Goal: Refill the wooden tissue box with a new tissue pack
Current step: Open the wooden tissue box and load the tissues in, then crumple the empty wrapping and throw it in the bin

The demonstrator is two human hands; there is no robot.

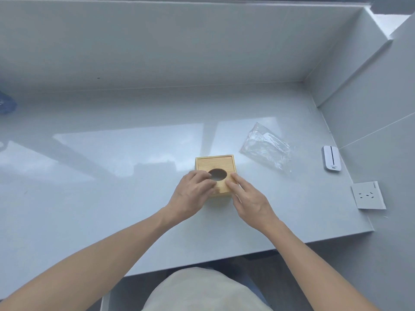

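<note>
**Both hands on the wooden tissue box at the desk's near right**

The wooden tissue box sits flat on the pale grey desk, a little right of centre and close to the near edge. Its sliding lid, with an oval opening, lies on top; a thin strip of the box's inner rim shows along the far side, so the lid looks drawn slightly toward the person.

The left hand rests on the near left part of the lid, its fingers curled over the wood and reaching the left rim of the oval. Its grip is narrow and pressed against the lid rather than wrapped around anything. The right hand lies on the near right corner, fingers stretched flat along the lid's right edge, its grip loose and laid on the wood. Whether either hand truly clamps the lid cannot be told.

Just beyond the box to the right lies a crumpled clear plastic wrapper, apart from the box. Farther right, near the side wall, lies a small white device, and nearer than it a white socket plate. At the far left edge a blue, blurred object is partly in view.
</note>
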